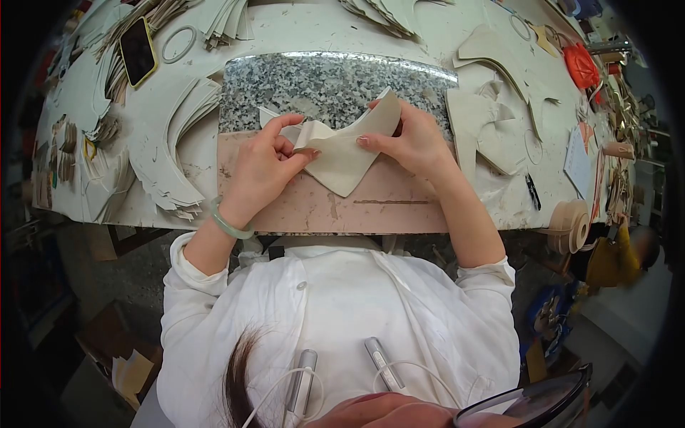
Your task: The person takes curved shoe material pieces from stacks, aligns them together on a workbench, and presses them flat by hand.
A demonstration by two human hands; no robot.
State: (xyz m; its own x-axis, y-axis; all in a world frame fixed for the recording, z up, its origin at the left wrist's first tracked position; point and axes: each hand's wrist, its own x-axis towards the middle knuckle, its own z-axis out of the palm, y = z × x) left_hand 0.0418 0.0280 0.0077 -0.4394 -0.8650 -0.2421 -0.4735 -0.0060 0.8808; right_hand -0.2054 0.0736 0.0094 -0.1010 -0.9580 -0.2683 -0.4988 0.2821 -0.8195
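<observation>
Left hand [262, 170] and right hand [419, 143] pinch a pale piece [341, 172]; a sheet [576, 162] seems marked, illegibly.

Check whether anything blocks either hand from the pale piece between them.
Nothing visible does: the left hand and the right hand both grip the pale piece directly. The curved stack lies left of the granite slab, apart from both hands.

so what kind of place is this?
Probably a leather or fabric workshop: stacked curved cut pieces lie on the bench, a speckled stone-like slab sits before the person, and tan rolls are at the edge.
</observation>
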